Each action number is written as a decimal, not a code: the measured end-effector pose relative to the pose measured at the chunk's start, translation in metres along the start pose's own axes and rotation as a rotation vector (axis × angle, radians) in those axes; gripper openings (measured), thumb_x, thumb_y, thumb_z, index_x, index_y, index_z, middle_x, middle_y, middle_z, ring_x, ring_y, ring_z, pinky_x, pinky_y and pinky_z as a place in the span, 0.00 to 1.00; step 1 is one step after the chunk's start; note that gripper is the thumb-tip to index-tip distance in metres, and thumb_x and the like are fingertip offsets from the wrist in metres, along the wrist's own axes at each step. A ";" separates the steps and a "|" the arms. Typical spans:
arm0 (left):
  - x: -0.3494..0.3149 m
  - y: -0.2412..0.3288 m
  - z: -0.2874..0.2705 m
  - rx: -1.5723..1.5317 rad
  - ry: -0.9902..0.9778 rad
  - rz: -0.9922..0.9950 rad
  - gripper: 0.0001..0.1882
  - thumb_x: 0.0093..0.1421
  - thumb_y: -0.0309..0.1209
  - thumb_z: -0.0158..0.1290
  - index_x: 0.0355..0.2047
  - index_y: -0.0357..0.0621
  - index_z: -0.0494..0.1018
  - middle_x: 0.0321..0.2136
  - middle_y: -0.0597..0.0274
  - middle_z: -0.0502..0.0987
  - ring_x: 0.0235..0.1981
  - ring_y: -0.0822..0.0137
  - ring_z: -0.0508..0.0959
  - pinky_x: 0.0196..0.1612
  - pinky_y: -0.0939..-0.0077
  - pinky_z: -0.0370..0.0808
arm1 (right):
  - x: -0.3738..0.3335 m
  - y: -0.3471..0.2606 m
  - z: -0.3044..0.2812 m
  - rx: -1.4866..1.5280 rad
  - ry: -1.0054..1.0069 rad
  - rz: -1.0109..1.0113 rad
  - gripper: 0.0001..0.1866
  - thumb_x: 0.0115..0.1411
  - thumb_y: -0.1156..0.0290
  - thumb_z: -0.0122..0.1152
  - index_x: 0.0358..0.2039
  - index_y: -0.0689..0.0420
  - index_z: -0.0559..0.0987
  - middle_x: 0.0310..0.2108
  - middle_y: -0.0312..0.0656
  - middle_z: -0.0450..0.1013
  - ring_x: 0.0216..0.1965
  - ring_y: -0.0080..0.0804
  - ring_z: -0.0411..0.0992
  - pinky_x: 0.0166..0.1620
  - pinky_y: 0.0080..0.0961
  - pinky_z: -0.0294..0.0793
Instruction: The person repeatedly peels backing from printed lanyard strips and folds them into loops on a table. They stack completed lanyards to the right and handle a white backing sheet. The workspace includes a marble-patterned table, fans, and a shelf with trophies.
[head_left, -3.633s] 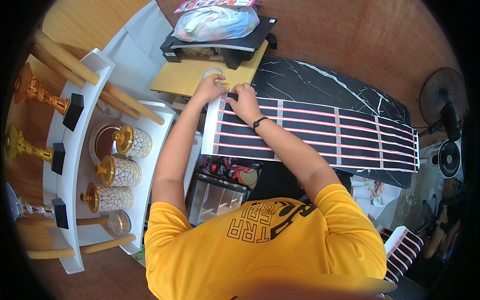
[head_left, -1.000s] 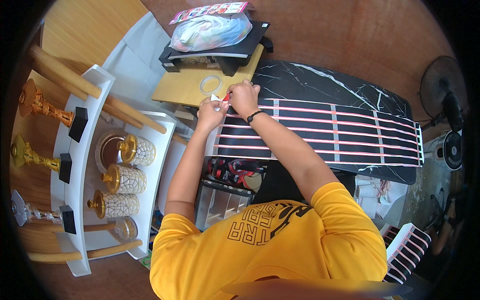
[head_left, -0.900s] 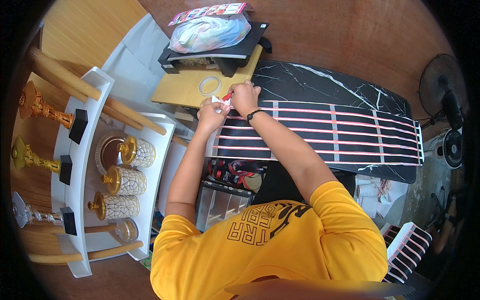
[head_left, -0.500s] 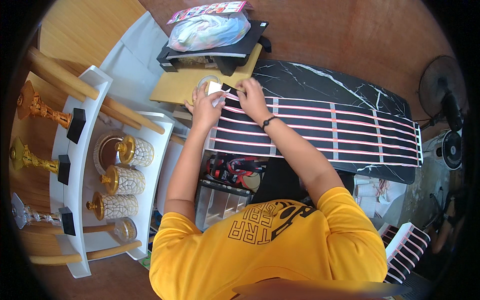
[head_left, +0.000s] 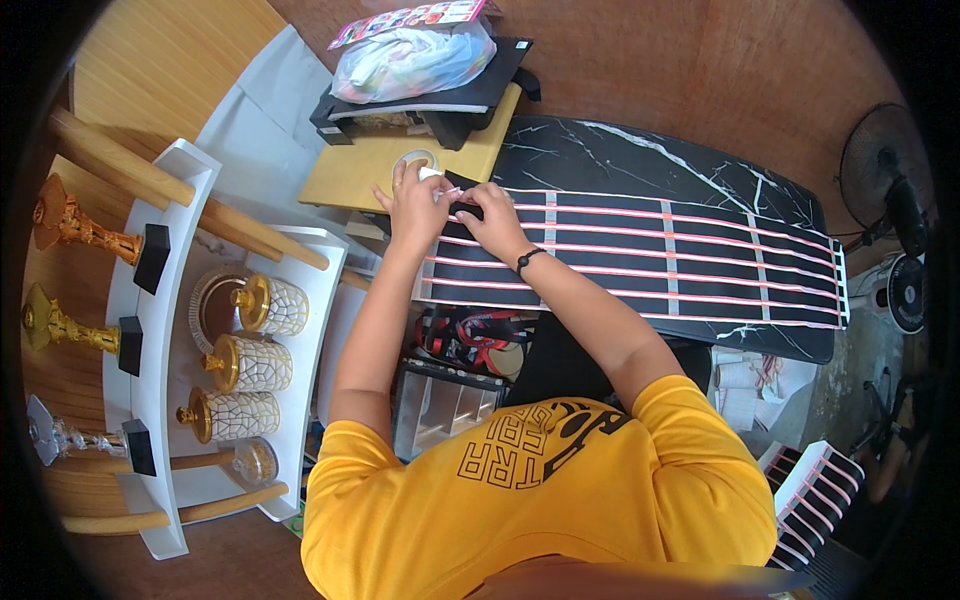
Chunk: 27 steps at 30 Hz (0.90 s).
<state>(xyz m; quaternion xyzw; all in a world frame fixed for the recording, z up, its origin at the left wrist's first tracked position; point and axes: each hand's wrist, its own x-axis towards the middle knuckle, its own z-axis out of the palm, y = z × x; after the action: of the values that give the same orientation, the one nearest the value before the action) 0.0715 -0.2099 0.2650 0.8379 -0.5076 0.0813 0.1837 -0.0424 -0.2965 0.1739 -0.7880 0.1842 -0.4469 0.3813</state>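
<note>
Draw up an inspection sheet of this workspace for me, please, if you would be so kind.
Surface: black table with white veins.
Job's things: striped panel laid along the table, pink-and-white strips lengthwise, grey bands across; tape roll on the yellow wooden top, partly hidden.
Clutter: plastic bag on a black machine; clear drawers below.
Hands: left hand and right hand close together at the panel's far left corner; exact grip unclear.
Cables: nothing seen for certain.
Surroundings: fan at right; white shelf with gold-lidded jars at left.
</note>
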 end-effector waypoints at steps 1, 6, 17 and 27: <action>0.000 0.000 0.000 -0.034 0.000 -0.005 0.09 0.52 0.39 0.64 0.35 0.58 0.84 0.61 0.56 0.66 0.69 0.49 0.54 0.62 0.20 0.35 | 0.000 -0.002 0.000 -0.026 0.007 0.013 0.13 0.50 0.69 0.70 0.37 0.55 0.79 0.40 0.45 0.72 0.46 0.48 0.69 0.49 0.43 0.69; -0.011 -0.001 0.000 -0.156 0.122 0.052 0.03 0.51 0.36 0.64 0.28 0.58 0.84 0.61 0.59 0.66 0.69 0.51 0.54 0.62 0.22 0.34 | 0.008 -0.010 0.000 -0.230 -0.025 0.115 0.09 0.53 0.64 0.68 0.33 0.52 0.81 0.37 0.43 0.71 0.47 0.47 0.68 0.45 0.48 0.68; -0.069 -0.007 -0.022 -0.102 0.268 -0.047 0.04 0.52 0.37 0.64 0.28 0.56 0.84 0.56 0.63 0.71 0.63 0.52 0.62 0.62 0.37 0.50 | 0.036 0.005 -0.031 -0.177 0.061 0.170 0.13 0.53 0.62 0.70 0.33 0.55 0.79 0.38 0.46 0.71 0.45 0.49 0.71 0.45 0.46 0.71; -0.061 -0.028 0.001 -0.308 0.265 -0.091 0.06 0.53 0.39 0.64 0.31 0.57 0.85 0.56 0.60 0.71 0.62 0.53 0.63 0.64 0.47 0.50 | -0.024 -0.021 -0.001 0.045 -0.141 -0.030 0.16 0.50 0.71 0.71 0.38 0.58 0.75 0.38 0.47 0.69 0.42 0.47 0.70 0.45 0.38 0.70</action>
<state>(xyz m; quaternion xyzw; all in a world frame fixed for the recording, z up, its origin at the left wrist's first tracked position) 0.0676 -0.1490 0.2380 0.8039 -0.4472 0.1038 0.3782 -0.0567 -0.2681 0.1769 -0.8115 0.1349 -0.4001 0.4039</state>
